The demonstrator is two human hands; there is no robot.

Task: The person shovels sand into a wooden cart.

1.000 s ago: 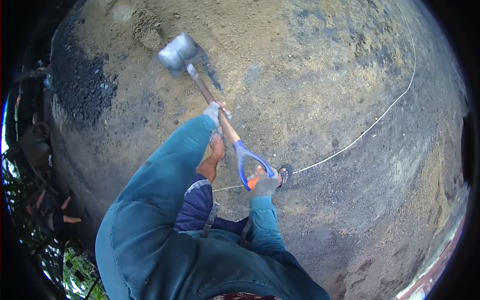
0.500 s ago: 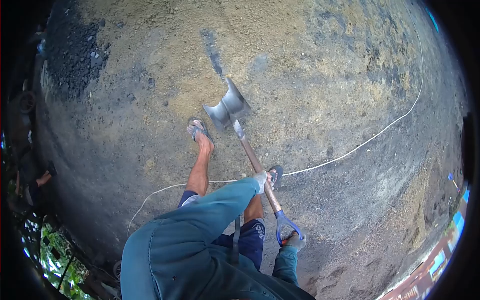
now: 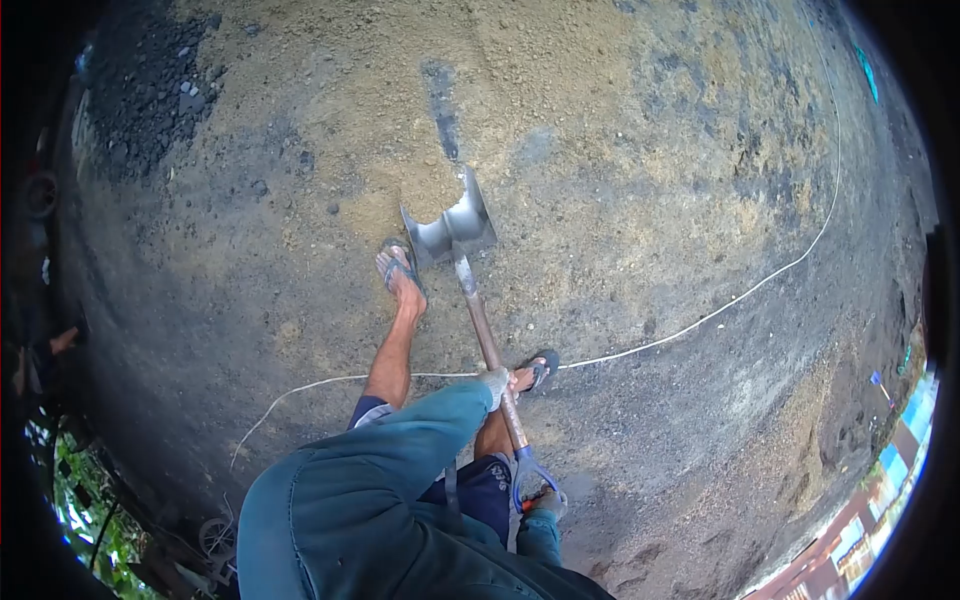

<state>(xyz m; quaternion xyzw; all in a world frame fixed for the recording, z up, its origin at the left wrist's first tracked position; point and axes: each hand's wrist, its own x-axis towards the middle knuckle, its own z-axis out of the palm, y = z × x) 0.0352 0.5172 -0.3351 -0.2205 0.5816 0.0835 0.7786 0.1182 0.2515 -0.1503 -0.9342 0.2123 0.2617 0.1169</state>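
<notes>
A shovel [image 3: 484, 330] reaches forward over the ground, its metal blade [image 3: 455, 228] low with the front edge against loose tan sand [image 3: 415, 190]. My left hand [image 3: 496, 384], in a pale glove, is wrapped round the middle of the brown shaft. Lower down, my gloved right hand [image 3: 547, 502] closes on the blue D-shaped handle [image 3: 522, 475], which has an orange-red part at its grip. The blade lies just right of my left foot [image 3: 398, 268] in a flip-flop. My right foot [image 3: 537, 370] is beside the shaft.
A thin pale cable [image 3: 690, 320] curves across the ground, passing by my right foot. Dark stones [image 3: 150, 110] lie in a heap at the upper left. A wheel [image 3: 216, 538] shows at the lower left. Part of another person [image 3: 62, 342] is at the left edge.
The shovel has swung slightly left, and its blade edge now meets the sand. Both my hands have shifted left with it, still gripping the shaft and handle.
</notes>
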